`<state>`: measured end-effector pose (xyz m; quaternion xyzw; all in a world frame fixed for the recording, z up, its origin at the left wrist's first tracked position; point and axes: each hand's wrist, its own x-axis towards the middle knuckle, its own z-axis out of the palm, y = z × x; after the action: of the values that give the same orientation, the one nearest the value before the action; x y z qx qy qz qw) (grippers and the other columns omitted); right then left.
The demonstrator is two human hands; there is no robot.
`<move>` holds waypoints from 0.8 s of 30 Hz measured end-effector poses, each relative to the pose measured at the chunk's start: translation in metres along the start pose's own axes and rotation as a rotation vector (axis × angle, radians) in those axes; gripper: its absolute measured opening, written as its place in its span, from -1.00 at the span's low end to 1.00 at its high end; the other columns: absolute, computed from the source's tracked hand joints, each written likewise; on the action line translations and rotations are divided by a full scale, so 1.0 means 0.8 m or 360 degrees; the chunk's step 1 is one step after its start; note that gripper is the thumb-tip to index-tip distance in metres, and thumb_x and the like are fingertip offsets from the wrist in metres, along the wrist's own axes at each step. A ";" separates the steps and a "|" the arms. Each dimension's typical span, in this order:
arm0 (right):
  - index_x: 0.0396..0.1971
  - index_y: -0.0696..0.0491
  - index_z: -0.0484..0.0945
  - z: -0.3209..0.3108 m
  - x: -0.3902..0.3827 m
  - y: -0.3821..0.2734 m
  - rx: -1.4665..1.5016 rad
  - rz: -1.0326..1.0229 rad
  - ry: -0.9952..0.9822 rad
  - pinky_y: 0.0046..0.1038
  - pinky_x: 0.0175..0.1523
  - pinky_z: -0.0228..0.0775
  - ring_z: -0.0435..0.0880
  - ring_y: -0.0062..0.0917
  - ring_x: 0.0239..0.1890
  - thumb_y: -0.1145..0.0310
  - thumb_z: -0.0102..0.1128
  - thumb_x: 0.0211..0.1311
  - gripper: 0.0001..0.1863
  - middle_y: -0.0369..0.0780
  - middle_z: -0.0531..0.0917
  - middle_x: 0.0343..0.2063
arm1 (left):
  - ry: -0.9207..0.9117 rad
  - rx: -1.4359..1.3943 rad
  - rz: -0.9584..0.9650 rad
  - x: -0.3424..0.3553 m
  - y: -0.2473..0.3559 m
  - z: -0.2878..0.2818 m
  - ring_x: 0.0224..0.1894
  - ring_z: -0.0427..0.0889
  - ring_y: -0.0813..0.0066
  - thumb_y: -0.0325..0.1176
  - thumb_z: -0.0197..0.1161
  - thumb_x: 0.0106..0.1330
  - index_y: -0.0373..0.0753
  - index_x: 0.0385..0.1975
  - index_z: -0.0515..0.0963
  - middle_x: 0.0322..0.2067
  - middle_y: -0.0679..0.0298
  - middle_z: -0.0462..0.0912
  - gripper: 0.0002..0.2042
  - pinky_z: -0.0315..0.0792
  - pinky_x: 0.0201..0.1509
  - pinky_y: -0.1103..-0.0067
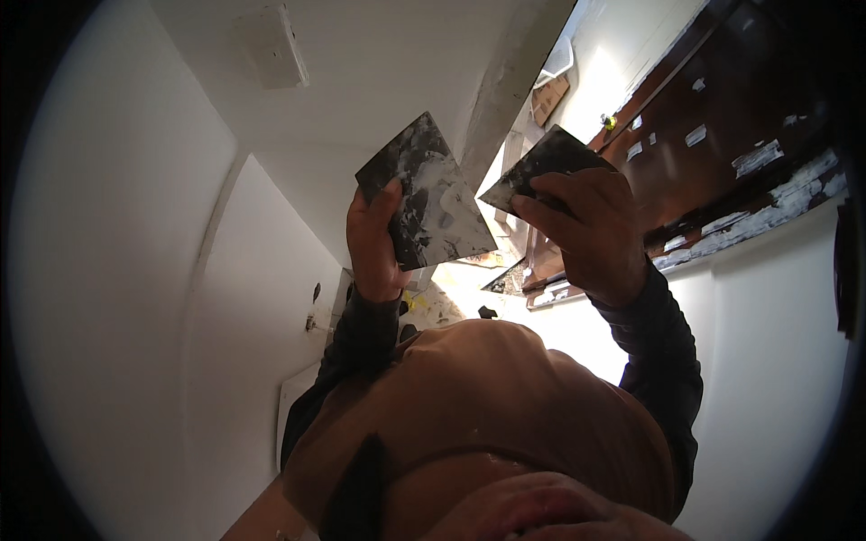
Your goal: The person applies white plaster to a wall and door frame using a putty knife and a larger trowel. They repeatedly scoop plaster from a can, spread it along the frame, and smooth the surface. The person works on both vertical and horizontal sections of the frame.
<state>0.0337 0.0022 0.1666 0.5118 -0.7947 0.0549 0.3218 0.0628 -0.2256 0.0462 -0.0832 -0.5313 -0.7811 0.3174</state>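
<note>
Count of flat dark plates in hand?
2: one pale-smeared plate in the left hand, a smaller-looking plate in the right hand, partly covered by its fingers. Anything directly behind them is hidden.

Left hand (368, 243) partly hidden behind the larger smeared plate (442, 203). Right hand (603, 233) covers one corner of the smaller dark plate (552, 155). Brown panel (722, 108) cut off top right. Small dark scrap (488, 312), too small to ID. Floor (448, 302) detail lost in glare.

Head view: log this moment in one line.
left hand: holds white-smeared dark plate; right hand: holds second dark plate; brown panel: white-patched
</note>
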 end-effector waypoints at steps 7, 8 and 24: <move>-0.23 -0.10 0.72 -0.026 0.004 -0.008 -0.0106 -0.0072 -0.0473 -0.31 -0.08 0.30 0.57 -0.45 -0.16 0.35 0.28 -0.14 -0.65 -0.38 0.70 -0.15 | 0.0175 -0.0722 -0.0628 0.030 0.007 0.014 -0.20 0.71 0.44 -0.46 0.17 0.40 -0.36 0.05 0.48 -0.11 0.17 0.67 -0.74 0.61 -0.06 0.51; -0.22 -0.11 0.72 -0.025 0.003 -0.006 -0.0196 -0.0094 -0.0365 -0.32 -0.07 0.30 0.57 -0.46 -0.16 0.35 0.30 -0.13 -0.65 -0.39 0.71 -0.14 | 0.0277 -0.0770 -0.0547 0.034 0.007 0.011 -0.20 0.70 0.45 -0.46 0.17 0.40 -0.36 0.05 0.48 -0.12 0.18 0.67 -0.74 0.61 -0.06 0.51; 0.06 -0.24 0.69 0.059 -0.007 0.056 -0.1302 -0.0060 -0.0097 -0.41 -0.02 0.28 0.51 -0.54 -0.02 0.25 0.21 0.26 -0.64 -0.53 0.63 0.13 | 0.0566 -0.0658 -0.0396 0.049 -0.017 -0.048 -0.14 0.68 0.47 -0.37 0.23 0.36 -0.32 0.04 0.49 -0.11 0.24 0.66 -0.70 0.57 -0.02 0.51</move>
<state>-0.0243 0.0077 0.1370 0.3574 -0.7506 -0.2866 0.4761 0.0321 -0.2725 0.0377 0.0577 -0.3032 -0.9079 0.2837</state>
